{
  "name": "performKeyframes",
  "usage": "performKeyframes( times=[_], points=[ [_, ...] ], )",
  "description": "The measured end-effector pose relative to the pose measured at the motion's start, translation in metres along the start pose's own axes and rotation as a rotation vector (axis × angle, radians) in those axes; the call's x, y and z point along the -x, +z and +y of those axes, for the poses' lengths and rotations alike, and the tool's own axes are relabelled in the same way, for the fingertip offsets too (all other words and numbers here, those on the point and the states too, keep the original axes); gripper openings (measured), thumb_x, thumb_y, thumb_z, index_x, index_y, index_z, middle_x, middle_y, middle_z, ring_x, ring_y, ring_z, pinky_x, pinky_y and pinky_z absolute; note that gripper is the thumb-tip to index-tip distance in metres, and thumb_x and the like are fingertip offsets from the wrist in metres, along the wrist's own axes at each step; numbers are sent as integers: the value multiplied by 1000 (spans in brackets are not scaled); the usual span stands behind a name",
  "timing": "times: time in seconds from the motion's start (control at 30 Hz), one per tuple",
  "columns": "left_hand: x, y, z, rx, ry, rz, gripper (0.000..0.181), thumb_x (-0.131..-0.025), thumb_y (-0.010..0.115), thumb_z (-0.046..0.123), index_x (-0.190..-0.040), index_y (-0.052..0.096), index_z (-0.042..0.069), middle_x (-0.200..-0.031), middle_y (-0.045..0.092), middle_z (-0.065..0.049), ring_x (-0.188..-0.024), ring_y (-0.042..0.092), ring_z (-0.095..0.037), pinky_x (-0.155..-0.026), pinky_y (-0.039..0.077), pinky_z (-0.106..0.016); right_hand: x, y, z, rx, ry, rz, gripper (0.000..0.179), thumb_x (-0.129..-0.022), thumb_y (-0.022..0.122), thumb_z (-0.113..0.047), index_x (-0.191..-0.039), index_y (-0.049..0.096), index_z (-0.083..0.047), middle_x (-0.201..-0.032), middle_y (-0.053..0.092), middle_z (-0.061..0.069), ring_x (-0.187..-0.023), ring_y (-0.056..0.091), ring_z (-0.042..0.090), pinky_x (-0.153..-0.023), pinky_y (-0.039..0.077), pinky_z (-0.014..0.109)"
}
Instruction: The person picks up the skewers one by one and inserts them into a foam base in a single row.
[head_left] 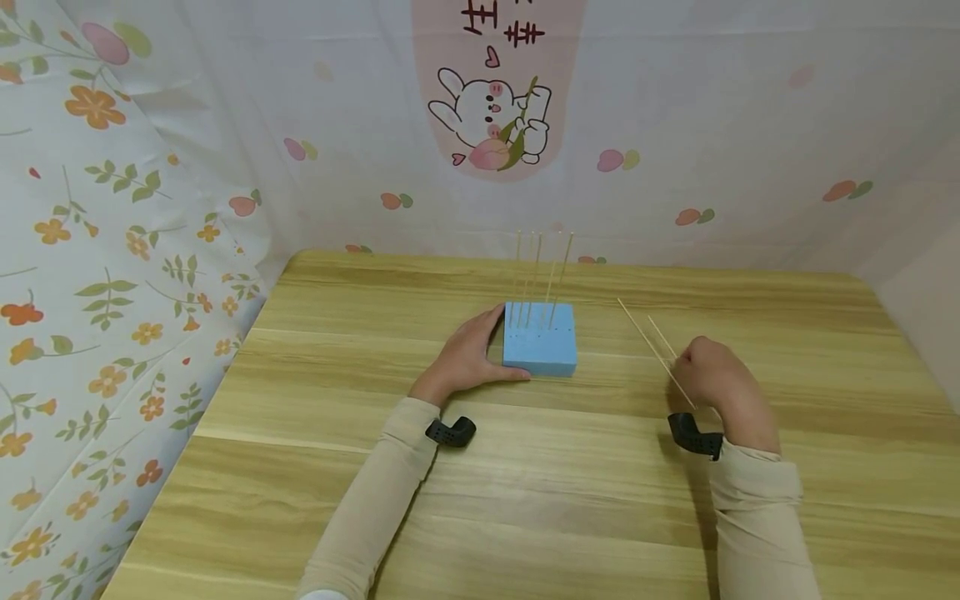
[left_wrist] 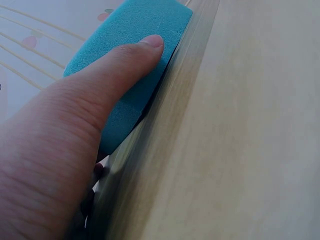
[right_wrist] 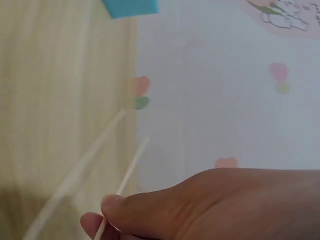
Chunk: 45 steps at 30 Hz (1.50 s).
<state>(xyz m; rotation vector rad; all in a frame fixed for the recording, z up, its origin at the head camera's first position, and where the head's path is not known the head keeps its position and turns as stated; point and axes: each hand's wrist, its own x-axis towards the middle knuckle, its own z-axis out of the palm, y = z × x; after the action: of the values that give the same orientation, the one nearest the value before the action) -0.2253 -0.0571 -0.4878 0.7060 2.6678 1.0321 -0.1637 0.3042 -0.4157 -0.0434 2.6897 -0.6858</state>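
A light blue foam block (head_left: 551, 354) sits on the table with several thin wooden sticks (head_left: 537, 271) standing upright in its top; small holes show nearer its front. My left hand (head_left: 468, 354) grips the block at its left side, the thumb (left_wrist: 130, 60) laid along the front face and the fingers toward the back corner. To the right of the block, my right hand (head_left: 708, 371) pinches a thin wooden stick (right_wrist: 131, 167) between thumb and finger, its tip pointing away. A second stick (head_left: 643, 335) slants close beside that hand, overlapping it in the head view.
The wooden table (head_left: 562, 500) reaches back to a white cloth (head_left: 337, 100) printed with a rabbit and tulip. Floral cloth (head_left: 120, 333) hangs on the left. Each wrist carries a black mount, the left mount (head_left: 452, 432) near the block and the right mount (head_left: 693, 435) below the sticks.
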Motion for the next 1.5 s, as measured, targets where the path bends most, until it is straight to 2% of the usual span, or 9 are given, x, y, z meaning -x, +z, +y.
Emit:
performKeyframes(
  times=[0.1, 0.2, 0.3, 0.5, 0.8, 1.03, 1.1, 1.3, 1.5],
  points=[
    [0, 0, 0, 2, -4, 0, 126, -77, 86, 60, -167, 13, 10, -170, 25, -11, -155, 25, -30, -124, 24, -50, 6, -7, -3, -29, 1, 66, 28, -103, 40, -3, -82, 54, 10, -70, 48, 13, -59, 41, 22, -58, 41, 36],
    [1, -1, 1, -1, -12, -4, 126, -77, 85, 61, -167, 13, 11, -170, 24, -11, -156, 24, -30, -125, 23, -50, 12, -13, -7, -54, -20, 164, 32, -107, 44, -5, -123, 50, 22, -104, 61, 35, -82, 61, 39, -71, 51, 46],
    [1, -1, 1, -2, -21, -13, 126, -78, 85, 61, -168, 12, 11, -170, 23, -11, -156, 23, -31, -125, 22, -51, 15, -17, -12, -103, -47, 244, 39, -110, 44, -8, -133, 46, 23, -118, 60, 40, -96, 65, 48, -73, 56, 46],
    [1, 0, 3, 1, -16, -14, 126, -78, 85, 60, -167, 13, 10, -170, 24, -12, -156, 24, -31, -125, 22, -51, 12, -17, -30, -141, -119, 414, 37, -110, 52, -18, -128, 62, 13, -110, 69, 29, -88, 70, 39, -61, 48, 25],
    [0, 0, 0, -3, 19, 11, 126, -75, 87, 60, -167, 17, 8, -168, 28, -12, -154, 28, -30, -124, 26, -49, -5, -10, -72, -225, -227, 642, 28, -104, 65, -19, -117, 73, 5, -101, 74, 23, -89, 69, 34, -74, 46, 30],
    [2, -1, 1, -5, 6, 20, 126, -76, 88, 59, -167, 17, 8, -168, 28, -12, -154, 28, -30, -124, 25, -48, -17, -8, -101, -334, -355, 762, 20, -101, 71, -16, -106, 78, 3, -94, 75, 18, -77, 57, -8, -73, 44, 12],
    [2, -1, 1, -2, 3, 22, 126, -75, 88, 58, -167, 17, 8, -168, 29, -12, -154, 28, -29, -124, 25, -48, -19, -5, -107, -350, -386, 772, 19, -100, 72, -15, -104, 78, 2, -93, 76, 16, -76, 60, -5, -73, 45, 10],
    [3, -1, 1, 8, 4, 23, 126, -75, 89, 57, -167, 17, 8, -168, 29, -12, -154, 28, -30, -124, 25, -48, -22, 4, -119, -372, -458, 745, 16, -99, 73, -13, -101, 77, 3, -92, 77, 17, -84, 73, 29, -76, 45, 8],
    [2, -1, 2, -2, 3, 21, 126, -75, 88, 58, -167, 18, 9, -168, 30, -11, -153, 30, -29, -123, 27, -47, -22, 9, -128, -355, -501, 735, 16, -98, 73, -10, -105, 78, 4, -94, 77, 17, -85, 74, 32, -77, 45, 11]
  ],
)
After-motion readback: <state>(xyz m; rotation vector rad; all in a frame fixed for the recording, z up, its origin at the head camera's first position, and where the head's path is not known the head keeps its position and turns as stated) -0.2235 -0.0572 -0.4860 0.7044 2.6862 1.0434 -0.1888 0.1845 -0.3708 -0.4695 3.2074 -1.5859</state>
